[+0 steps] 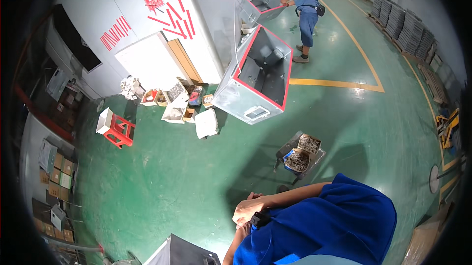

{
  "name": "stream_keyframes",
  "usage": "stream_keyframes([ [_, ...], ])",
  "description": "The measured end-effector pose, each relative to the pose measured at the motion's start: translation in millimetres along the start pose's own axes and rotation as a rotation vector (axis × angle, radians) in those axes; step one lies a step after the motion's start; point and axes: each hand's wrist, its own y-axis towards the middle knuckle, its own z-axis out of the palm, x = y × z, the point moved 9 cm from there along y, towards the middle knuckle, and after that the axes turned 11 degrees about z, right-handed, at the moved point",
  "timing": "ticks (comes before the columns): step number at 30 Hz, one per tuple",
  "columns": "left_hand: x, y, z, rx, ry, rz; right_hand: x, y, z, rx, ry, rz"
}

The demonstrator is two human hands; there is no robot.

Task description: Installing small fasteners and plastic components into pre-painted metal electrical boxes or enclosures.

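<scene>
Close together at the lower middle, my hands overlap. My right hand (pixel 247 210) is curled over my left hand (pixel 241 225), its fingers bent downward; whatever lies in its grasp is hidden. Most of my left hand is covered, so its fingers cannot be made out. A small black device (pixel 259 219) sits by the wrists. Beyond them, a box of small metal parts (pixel 297 160) and a second such box (pixel 309 143) rest on a low stand. Farther off hangs a grey metal cabinet (pixel 250 99) with a red-lined rim, apart from both hands.
Another grey metal box (pixel 179 253) juts in at the lower edge, beside my left forearm. A co-worker (pixel 306 7) handles a hanging red-rimmed cabinet (pixel 263 8) at the back. A red stool (pixel 118 130) and several open parts containers (pixel 175 111) stand to the left.
</scene>
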Motion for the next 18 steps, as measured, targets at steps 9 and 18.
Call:
stream_keyframes([
  [9,-21,32,8,0.098,-0.176,0.072,-8,-43,-73,-0.576,-0.290,0.010],
  [18,-22,35,8,-0.282,0.151,0.176,-19,-50,-56,-0.515,-0.607,0.086],
])
